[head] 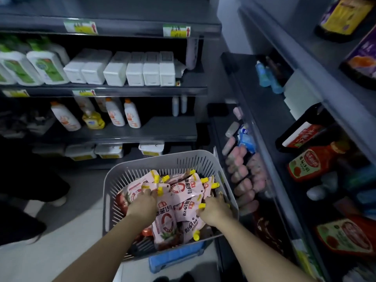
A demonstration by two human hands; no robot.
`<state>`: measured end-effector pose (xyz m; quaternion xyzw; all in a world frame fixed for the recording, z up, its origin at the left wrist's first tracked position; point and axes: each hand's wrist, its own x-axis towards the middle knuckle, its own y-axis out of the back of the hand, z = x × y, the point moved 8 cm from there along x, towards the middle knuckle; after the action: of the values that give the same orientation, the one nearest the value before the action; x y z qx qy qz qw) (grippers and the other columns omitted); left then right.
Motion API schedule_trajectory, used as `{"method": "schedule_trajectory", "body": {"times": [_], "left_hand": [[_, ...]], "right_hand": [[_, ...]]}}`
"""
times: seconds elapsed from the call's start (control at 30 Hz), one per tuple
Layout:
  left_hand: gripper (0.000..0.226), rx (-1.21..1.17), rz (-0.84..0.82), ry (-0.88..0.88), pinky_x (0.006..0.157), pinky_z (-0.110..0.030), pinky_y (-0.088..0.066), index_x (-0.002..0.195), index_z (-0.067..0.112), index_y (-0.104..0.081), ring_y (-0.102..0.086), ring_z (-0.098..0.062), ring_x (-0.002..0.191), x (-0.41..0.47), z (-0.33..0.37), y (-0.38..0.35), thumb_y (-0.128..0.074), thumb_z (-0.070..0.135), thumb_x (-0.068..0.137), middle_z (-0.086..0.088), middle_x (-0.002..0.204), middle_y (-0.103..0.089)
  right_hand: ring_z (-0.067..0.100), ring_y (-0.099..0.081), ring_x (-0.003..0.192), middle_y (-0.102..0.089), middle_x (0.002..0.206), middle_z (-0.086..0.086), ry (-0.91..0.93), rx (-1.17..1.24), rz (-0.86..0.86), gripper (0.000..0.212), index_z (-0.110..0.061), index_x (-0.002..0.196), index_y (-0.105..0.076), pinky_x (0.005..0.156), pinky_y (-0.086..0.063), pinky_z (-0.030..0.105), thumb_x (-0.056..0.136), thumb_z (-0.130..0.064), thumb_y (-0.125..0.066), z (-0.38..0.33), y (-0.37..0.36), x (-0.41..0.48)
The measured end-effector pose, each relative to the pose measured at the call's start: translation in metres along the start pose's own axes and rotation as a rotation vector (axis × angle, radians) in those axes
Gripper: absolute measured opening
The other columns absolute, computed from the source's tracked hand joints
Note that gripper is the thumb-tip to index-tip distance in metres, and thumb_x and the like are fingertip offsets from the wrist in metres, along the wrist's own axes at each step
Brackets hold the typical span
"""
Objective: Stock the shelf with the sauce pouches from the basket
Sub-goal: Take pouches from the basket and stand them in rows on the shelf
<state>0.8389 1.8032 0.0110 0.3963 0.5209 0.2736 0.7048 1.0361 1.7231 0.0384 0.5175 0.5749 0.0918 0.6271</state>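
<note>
A grey slotted basket (142, 165) stands low in front of me, filled with several pink sauce pouches (184, 200) that have yellow caps. Both my hands are down in the pile. My left hand (142, 204) lies on the pouches at the left side, fingers curled over one near a yellow cap. My right hand (215, 208) is closed around the pouches at the right side, by the basket's wall. The shelf (264, 119) on my right holds red sauce pouches (313, 163) and dark bottles.
A blue crate (177, 255) sits under the basket. Ahead, a dark shelving unit (142, 91) carries white boxes, detergent bottles and tubs. Pink packets (244, 176) line the lower right shelf. A person's dark trouser legs and shoe (57, 200) stand at left on the tiled floor.
</note>
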Motion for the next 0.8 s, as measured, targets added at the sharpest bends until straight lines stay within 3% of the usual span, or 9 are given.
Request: {"method": "schedule_trajectory", "body": {"times": [0.07, 0.13, 0.23, 0.3, 0.4, 0.47, 0.53, 0.63, 0.8], "left_hand": [[0.049, -0.097, 0.010, 0.040, 0.092, -0.039, -0.051, 0.139, 0.013, -0.039, -0.050, -0.027, 0.117, 0.006, -0.004, -0.003, -0.053, 0.023, 0.093, -0.011, 0.131, -0.045], [0.039, -0.260, 0.005, 0.108, 0.087, -0.036, -0.054, 0.127, 0.013, -0.053, -0.058, -0.023, 0.104, 0.010, -0.010, -0.005, -0.055, 0.026, 0.091, -0.010, 0.119, -0.053], [0.015, -0.407, -0.008, 0.162, 0.060, -0.024, -0.049, 0.098, 0.015, -0.065, -0.062, -0.014, 0.081, 0.014, -0.015, -0.009, -0.053, 0.023, 0.094, -0.002, 0.093, -0.063], [0.017, -0.457, -0.017, 0.166, 0.053, -0.019, -0.040, 0.087, 0.018, -0.063, -0.058, -0.009, 0.073, 0.015, -0.016, -0.008, -0.049, 0.014, 0.094, 0.002, 0.082, -0.062], [0.019, -0.507, -0.050, 0.147, 0.063, -0.029, -0.048, 0.081, 0.018, -0.057, -0.057, -0.015, 0.076, 0.014, -0.017, -0.008, -0.044, 0.009, 0.093, -0.005, 0.090, -0.066], [0.012, -0.541, -0.051, 0.125, 0.068, -0.033, -0.051, 0.098, 0.018, -0.057, -0.059, -0.019, 0.086, 0.011, -0.015, -0.006, -0.046, 0.015, 0.094, -0.009, 0.104, -0.066], [0.026, -0.565, -0.048, 0.080, 0.063, -0.028, -0.047, 0.117, 0.020, -0.055, -0.061, -0.019, 0.090, 0.009, -0.007, -0.005, -0.051, 0.033, 0.095, -0.007, 0.110, -0.066], [0.023, -0.425, -0.029, 0.028, 0.061, -0.029, -0.050, 0.096, 0.020, -0.056, -0.062, -0.015, 0.079, 0.005, 0.008, 0.003, -0.053, 0.043, 0.093, 0.000, 0.089, -0.065], [0.029, -0.314, 0.056, -0.075, 0.063, -0.032, -0.049, 0.081, 0.017, -0.052, -0.057, -0.016, 0.070, -0.009, 0.014, 0.015, -0.051, 0.042, 0.093, 0.002, 0.076, -0.058]], "right_hand": [[0.031, -0.042, 0.132, -0.051, 0.136, 0.013, -0.032, 0.024, 0.005, 0.041, -0.010, 0.117, -0.060, 0.096, -0.046, 0.037, 0.091, -0.041, -0.057, 0.001, -0.002, 0.007], [0.030, -0.048, 0.126, -0.055, 0.131, 0.011, -0.062, 0.039, 0.024, 0.038, -0.010, 0.113, -0.061, 0.090, -0.048, 0.035, 0.091, -0.041, -0.057, 0.000, -0.003, 0.011], [0.029, -0.052, 0.122, -0.063, 0.121, 0.007, -0.075, 0.028, 0.051, 0.033, -0.013, 0.104, -0.063, 0.082, -0.048, 0.034, 0.091, -0.043, -0.057, -0.005, -0.006, 0.019], [0.028, -0.056, 0.114, -0.066, 0.114, 0.006, -0.065, 0.027, 0.059, 0.030, -0.015, 0.098, -0.063, 0.074, -0.042, 0.032, 0.092, -0.043, -0.054, -0.012, -0.007, 0.022], [0.027, -0.060, 0.105, -0.066, 0.108, 0.005, -0.079, 0.093, 0.094, 0.032, -0.014, 0.103, -0.063, 0.066, -0.038, 0.028, 0.093, -0.042, -0.053, -0.017, -0.007, 0.024], [0.026, -0.063, 0.096, -0.067, 0.099, 0.003, -0.094, 0.169, 0.122, 0.030, -0.015, 0.097, -0.064, 0.060, -0.039, 0.027, 0.088, -0.044, -0.060, -0.017, -0.008, 0.026], [0.025, -0.063, 0.080, -0.066, 0.082, 0.002, -0.096, 0.253, 0.148, 0.027, -0.017, 0.078, -0.062, 0.049, -0.035, 0.025, 0.081, -0.043, -0.069, -0.015, -0.010, 0.028], [0.023, -0.058, 0.068, -0.055, 0.064, -0.003, -0.095, 0.346, 0.210, 0.035, -0.020, 0.060, -0.045, 0.042, -0.026, 0.022, 0.081, -0.033, -0.071, -0.010, -0.010, 0.026], [0.024, -0.061, 0.079, -0.061, 0.078, 0.000, 0.002, 0.357, 0.304, 0.013, -0.017, 0.082, -0.056, 0.050, -0.033, 0.025, 0.084, -0.025, -0.066, -0.020, 0.001, 0.010]]}}
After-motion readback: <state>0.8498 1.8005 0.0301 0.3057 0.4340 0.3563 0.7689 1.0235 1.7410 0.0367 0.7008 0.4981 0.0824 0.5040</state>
